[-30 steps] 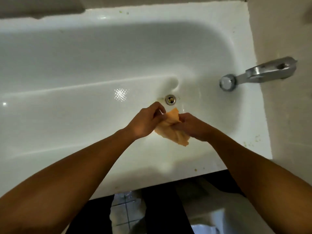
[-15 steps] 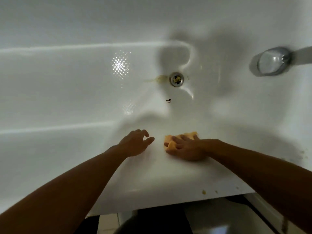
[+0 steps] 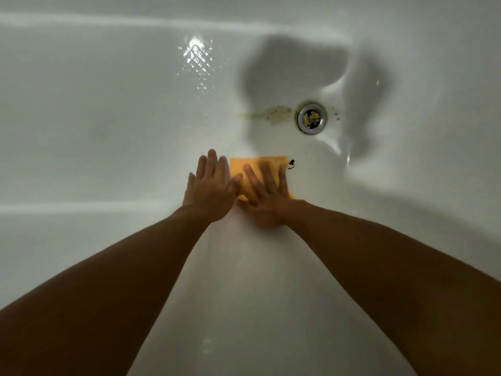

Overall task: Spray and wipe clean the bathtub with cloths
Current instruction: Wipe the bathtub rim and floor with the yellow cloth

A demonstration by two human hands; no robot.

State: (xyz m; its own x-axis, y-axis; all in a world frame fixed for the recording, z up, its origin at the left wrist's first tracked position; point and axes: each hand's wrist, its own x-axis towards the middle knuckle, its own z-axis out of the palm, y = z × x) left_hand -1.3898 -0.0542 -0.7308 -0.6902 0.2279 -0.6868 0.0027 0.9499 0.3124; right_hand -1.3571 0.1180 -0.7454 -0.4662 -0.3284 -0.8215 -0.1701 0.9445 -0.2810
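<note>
Left hand [image 3: 208, 188] joined right hand [image 3: 267, 202] pressing yellow cloth [image 3: 259, 162] flat.

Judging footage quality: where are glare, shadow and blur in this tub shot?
Head view: dim; glare on the tub floor up-left of the drain; dark shadow round the drain; right hand on the cloth slightly smeared; forearms stretched by the wide lens.

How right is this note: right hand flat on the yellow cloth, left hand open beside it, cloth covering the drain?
One error. The head view shows the yellow cloth lying apart from the drain, nearer the person; the drain is uncovered. The right hand is flat on the cloth, the left hand open beside it.
</note>
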